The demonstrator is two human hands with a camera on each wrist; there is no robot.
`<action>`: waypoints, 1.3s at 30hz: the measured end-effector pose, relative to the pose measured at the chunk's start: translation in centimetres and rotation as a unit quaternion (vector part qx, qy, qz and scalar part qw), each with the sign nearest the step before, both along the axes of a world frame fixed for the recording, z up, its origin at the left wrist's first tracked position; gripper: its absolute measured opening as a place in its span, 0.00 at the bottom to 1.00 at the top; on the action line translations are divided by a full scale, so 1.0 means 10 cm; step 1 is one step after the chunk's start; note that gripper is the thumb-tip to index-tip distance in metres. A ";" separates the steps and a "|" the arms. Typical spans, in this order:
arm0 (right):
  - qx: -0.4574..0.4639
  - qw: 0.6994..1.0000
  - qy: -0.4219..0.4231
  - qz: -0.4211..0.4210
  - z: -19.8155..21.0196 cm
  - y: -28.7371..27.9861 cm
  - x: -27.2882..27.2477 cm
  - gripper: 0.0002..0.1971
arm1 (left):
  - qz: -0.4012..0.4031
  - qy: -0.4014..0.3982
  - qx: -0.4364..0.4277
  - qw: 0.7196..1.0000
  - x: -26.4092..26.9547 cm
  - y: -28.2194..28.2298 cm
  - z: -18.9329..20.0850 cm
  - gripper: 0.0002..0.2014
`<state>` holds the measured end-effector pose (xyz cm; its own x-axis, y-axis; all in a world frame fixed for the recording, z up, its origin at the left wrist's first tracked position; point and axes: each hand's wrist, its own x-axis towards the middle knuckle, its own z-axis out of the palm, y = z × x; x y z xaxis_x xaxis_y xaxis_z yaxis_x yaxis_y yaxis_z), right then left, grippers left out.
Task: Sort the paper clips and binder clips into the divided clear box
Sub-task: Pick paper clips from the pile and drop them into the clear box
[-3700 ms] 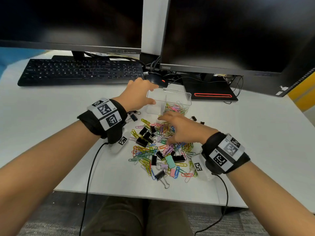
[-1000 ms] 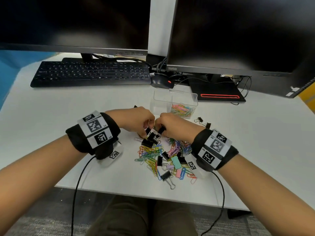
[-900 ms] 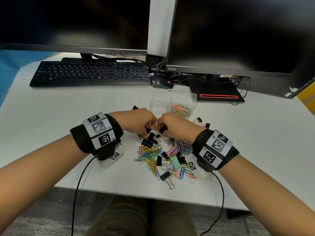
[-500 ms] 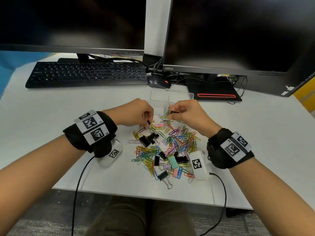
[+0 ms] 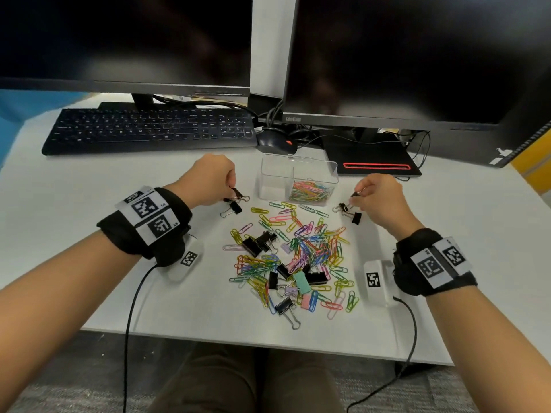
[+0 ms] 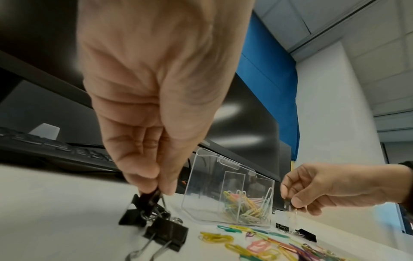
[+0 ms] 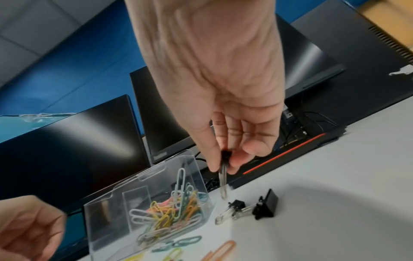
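Note:
The divided clear box (image 5: 298, 162) stands behind the pile; coloured paper clips (image 5: 310, 192) fill its right compartment, and the left one looks bare. Left of the box, my left hand (image 5: 231, 190) pinches a black binder clip (image 6: 148, 197) low over the table, beside two more black binder clips (image 6: 166, 233). Right of the box, my right hand (image 5: 356, 195) pinches a small black binder clip (image 7: 225, 155) with its wire handle hanging down. Under it lie two loose binder clips (image 7: 266, 204). A mixed pile of paper clips and binder clips (image 5: 292, 257) lies between my wrists.
A black keyboard (image 5: 149, 129), a mouse (image 5: 275, 141) and two dark monitors stand behind the box. A black monitor base with a red stripe (image 5: 375, 165) sits at the back right. The table's front edge (image 5: 268, 344) runs just behind the pile.
My hands have left the middle of the pile and spread apart, the left one to the box's left and the right one to its right, each carrying a black binder clip.

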<state>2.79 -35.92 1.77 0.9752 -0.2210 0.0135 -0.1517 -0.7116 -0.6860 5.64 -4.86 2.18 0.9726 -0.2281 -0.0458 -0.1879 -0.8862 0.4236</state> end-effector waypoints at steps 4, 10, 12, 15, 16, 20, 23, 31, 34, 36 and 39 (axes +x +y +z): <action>-0.091 0.995 0.019 0.020 0.04 -0.03 -0.06 0.17 | -0.014 -0.026 0.036 0.999 -0.01 -0.03 -0.02 0.07; -0.174 0.936 0.266 0.153 0.15 0.24 -0.35 0.35 | -0.125 0.012 0.087 0.988 -0.14 -0.23 -0.03 0.11; -0.188 0.920 0.286 0.193 0.10 0.35 -0.40 0.35 | -0.144 0.034 0.119 0.982 -0.17 -0.29 -0.09 0.15; -0.221 0.923 0.200 0.244 0.03 0.51 -0.41 0.24 | -0.175 0.039 0.124 0.976 -0.23 -0.39 -0.13 0.15; -0.221 0.924 0.171 0.260 0.01 0.53 -0.39 0.23 | -0.190 0.040 0.112 0.975 -0.24 -0.42 -0.13 0.14; -0.194 0.915 0.136 0.327 0.00 0.49 -0.33 0.31 | -0.225 0.051 0.041 0.972 -0.28 -0.51 -0.03 0.11; -0.235 0.880 0.170 0.377 0.00 0.46 -0.31 0.41 | -0.169 -0.027 -0.019 0.985 -0.23 -0.48 0.07 0.07; -0.243 0.877 0.120 0.397 -0.03 0.55 -0.23 0.21 | -0.070 -0.166 -0.057 0.982 0.07 -0.38 0.20 0.22; -0.240 0.885 0.102 0.385 -0.03 0.55 -0.22 0.11 | -0.091 -0.136 0.029 0.986 0.12 -0.40 0.20 0.29; -0.205 0.905 0.100 0.358 -0.03 0.51 -0.19 0.06 | -0.094 -0.116 0.060 0.987 0.14 -0.41 0.18 0.30; -0.097 0.940 0.112 0.306 0.01 0.42 -0.13 0.06 | -0.090 -0.111 0.056 0.988 0.15 -0.42 0.17 0.28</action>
<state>1.46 -31.74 1.88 0.9018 0.3686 -0.2254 0.2025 -0.8214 -0.5332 7.09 -9.01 3.91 0.9058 -0.4035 0.1290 -0.4235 -0.8689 0.2560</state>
